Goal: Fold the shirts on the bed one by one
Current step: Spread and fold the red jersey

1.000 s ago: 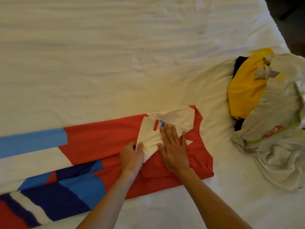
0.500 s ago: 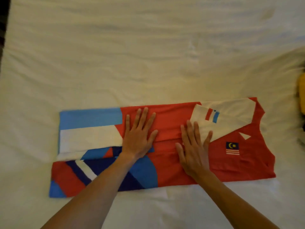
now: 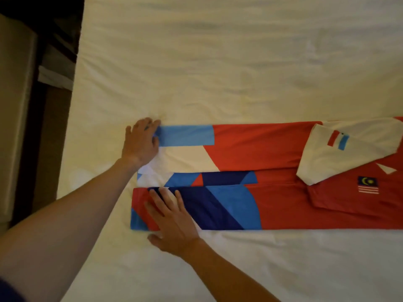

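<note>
Smooth, faintly glossy cloth shirt (image 3: 272,144) on a matt, wrinkled cotton-like bedsheet (image 3: 218,62).

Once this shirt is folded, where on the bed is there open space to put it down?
The widest bare sheet lies beyond the shirt, toward the far edge. A narrower strip runs along the near side, crossed by both forearms. Left of the hem, where the left hand and right hand rest, the bed soon ends.

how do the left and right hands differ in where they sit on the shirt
The left hand is at the far hem corner of the red, white and blue patterned shirt, fingers curling onto the light-blue panel. The right hand lies flat with spread fingers on the near corner's dark-blue panel. Both are at the hem end.
</note>
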`<state>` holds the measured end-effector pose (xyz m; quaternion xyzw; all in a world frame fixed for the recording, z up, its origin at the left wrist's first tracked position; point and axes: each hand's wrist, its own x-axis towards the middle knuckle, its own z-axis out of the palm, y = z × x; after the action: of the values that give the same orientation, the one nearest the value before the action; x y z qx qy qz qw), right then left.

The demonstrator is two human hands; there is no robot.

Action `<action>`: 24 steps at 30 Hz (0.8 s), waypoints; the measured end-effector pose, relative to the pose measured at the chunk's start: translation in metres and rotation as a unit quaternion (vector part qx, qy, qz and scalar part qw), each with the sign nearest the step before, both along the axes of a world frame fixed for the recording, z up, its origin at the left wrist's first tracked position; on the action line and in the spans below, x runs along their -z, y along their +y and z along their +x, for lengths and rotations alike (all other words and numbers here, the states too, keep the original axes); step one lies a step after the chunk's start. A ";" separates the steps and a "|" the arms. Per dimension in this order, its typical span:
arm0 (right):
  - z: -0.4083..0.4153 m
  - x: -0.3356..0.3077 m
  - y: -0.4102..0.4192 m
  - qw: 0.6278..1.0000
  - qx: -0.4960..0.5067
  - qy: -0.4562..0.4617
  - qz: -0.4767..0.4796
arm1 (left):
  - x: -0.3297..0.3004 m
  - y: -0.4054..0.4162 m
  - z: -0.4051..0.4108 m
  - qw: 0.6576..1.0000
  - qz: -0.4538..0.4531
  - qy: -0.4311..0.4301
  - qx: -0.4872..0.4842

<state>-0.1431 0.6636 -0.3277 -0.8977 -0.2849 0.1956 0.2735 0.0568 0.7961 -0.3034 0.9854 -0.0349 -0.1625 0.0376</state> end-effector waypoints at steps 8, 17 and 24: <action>0.010 -0.034 0.003 0.929 0.230 0.119 0.263 | -0.047 -0.027 0.028 0.980 -0.053 0.045 -0.189; -0.025 -0.050 -0.122 0.447 0.691 0.292 0.488 | -0.083 -0.213 0.024 0.970 -0.211 0.089 -0.076; -0.026 -0.033 -0.195 0.575 0.660 0.326 0.357 | -0.042 -0.201 0.021 0.988 -0.064 0.123 0.070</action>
<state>-0.1690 0.4691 -0.2945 -0.5429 0.4476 0.1226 0.7000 0.0780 0.5950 -0.2614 0.9485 -0.1096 -0.2822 0.0930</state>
